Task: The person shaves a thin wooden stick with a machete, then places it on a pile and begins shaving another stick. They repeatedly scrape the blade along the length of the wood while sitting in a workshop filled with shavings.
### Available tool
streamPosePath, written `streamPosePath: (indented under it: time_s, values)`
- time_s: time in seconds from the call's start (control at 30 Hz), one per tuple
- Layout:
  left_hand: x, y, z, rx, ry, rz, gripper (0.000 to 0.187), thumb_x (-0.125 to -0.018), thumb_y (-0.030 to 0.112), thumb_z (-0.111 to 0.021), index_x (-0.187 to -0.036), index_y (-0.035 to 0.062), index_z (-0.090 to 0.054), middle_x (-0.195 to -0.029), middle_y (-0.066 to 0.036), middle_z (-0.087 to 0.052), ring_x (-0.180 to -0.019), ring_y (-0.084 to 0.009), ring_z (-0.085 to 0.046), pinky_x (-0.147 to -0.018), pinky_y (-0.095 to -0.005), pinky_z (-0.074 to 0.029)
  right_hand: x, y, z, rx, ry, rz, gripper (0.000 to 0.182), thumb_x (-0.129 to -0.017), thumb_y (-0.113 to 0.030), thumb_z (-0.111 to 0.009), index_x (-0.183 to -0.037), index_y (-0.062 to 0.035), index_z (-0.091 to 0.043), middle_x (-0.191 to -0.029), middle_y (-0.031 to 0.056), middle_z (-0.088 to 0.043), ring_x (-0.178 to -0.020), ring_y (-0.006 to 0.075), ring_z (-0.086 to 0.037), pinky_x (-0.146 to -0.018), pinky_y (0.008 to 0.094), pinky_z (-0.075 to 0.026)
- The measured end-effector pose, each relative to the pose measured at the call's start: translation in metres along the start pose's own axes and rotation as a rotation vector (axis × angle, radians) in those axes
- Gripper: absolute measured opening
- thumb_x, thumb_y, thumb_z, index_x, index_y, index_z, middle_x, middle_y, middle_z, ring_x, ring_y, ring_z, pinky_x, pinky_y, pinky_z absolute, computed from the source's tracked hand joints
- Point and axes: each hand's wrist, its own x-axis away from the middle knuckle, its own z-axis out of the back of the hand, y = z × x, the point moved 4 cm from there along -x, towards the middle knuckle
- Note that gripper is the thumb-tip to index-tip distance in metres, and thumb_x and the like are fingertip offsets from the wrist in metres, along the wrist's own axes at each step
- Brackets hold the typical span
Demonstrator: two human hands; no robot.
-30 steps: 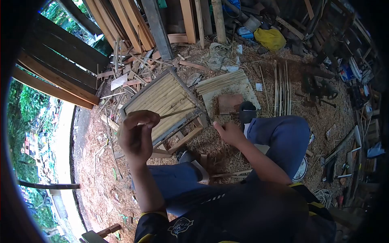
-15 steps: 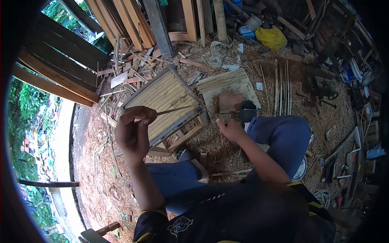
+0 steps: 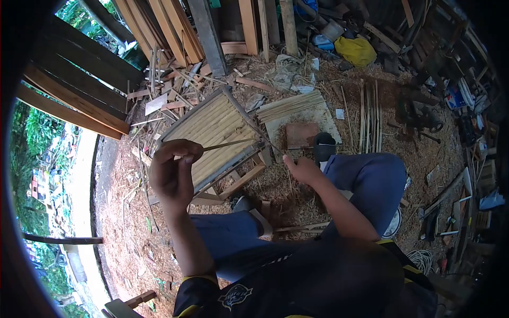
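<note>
Pinched in my left hand (image 3: 174, 172) is a thin bamboo strip (image 3: 225, 144), which points right across a framed piece. My right hand (image 3: 305, 170) is closed, thumb forward, round a slender dark tool (image 3: 274, 148) whose kind I cannot make out. Its far end lies near the strip's right tip. Below the strip stands a grey-edged wooden frame (image 3: 209, 108) filled with side-by-side pale bamboo slats (image 3: 199, 127), tilted in front of my legs.
Bundled thin strips (image 3: 291, 106) lie on a pale board, beside a reddish block (image 3: 301, 135). Longer strips (image 3: 370, 114) rest on the shavings to the right. Timber (image 3: 177, 32) leans at the back left. A yellow bag (image 3: 356, 51) and scrap pile up at the back right.
The slender dark tool shows more clearly ahead of my right hand. My left hand and the strip have shifted very slightly left.
</note>
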Motion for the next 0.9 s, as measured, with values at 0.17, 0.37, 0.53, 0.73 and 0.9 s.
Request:
streamPosePath:
  time_s: [0.17,0.37,0.53,0.73,0.9]
  values:
    - [0.001,0.000,-0.001,-0.157,0.015,-0.008,0.017,-0.101,-0.009,-0.047,-0.115,-0.0040,-0.055,-0.107,-0.017,-0.061,-0.100,-0.0273,-0.069,-0.090,-0.0413,-0.062,0.004,0.006,-0.010,-0.192,-0.025,-0.006,0.083,-0.096,-0.075,-0.043,-0.070,-0.0001,-0.067,-0.066,0.0173,-0.063,-0.060,0.0308,-0.062,-0.061,0.0462,-0.049]
    - [0.003,-0.006,-0.005,-0.161,0.033,0.035,0.018,-0.104,-0.005,-0.042,-0.117,-0.0065,-0.055,-0.107,-0.018,-0.063,-0.102,-0.0326,-0.072,-0.090,-0.0438,-0.063,0.031,-0.028,0.000,-0.220,-0.007,0.047,0.081,-0.096,-0.071,-0.044,-0.075,0.0021,-0.071,-0.068,0.0226,-0.066,-0.071,0.0432,-0.067,-0.072,0.0513,-0.051]
    - [0.016,-0.014,0.001,-0.107,0.131,0.077,0.015,-0.106,0.000,-0.043,-0.114,-0.0063,-0.054,-0.104,-0.021,-0.066,-0.098,-0.0342,-0.073,-0.086,-0.0467,-0.066,0.063,-0.072,0.008,-0.209,0.039,0.282,0.076,-0.099,-0.066,-0.046,-0.075,0.0029,-0.069,-0.065,0.0226,-0.063,-0.066,0.0433,-0.065,-0.067,0.0505,-0.050]
    - [0.017,-0.013,0.001,-0.109,0.175,0.092,0.014,-0.104,-0.002,-0.046,-0.111,-0.0090,-0.055,-0.101,-0.020,-0.066,-0.096,-0.0314,-0.074,-0.082,-0.0435,-0.067,0.071,-0.084,0.005,-0.211,0.049,0.282,0.076,-0.100,-0.065,-0.045,-0.077,0.0024,-0.071,-0.069,0.0233,-0.065,-0.069,0.0436,-0.065,-0.067,0.0507,-0.050]
    - [0.013,-0.016,0.003,-0.164,0.202,0.147,0.016,-0.104,0.000,-0.047,-0.107,-0.0106,-0.058,-0.104,-0.019,-0.064,-0.094,-0.0269,-0.073,-0.078,-0.0402,-0.068,0.049,-0.065,-0.004,-0.250,0.041,0.223,0.079,-0.099,-0.067,-0.043,-0.078,0.0029,-0.071,-0.069,0.0241,-0.065,-0.073,0.0441,-0.067,-0.069,0.0505,-0.051]
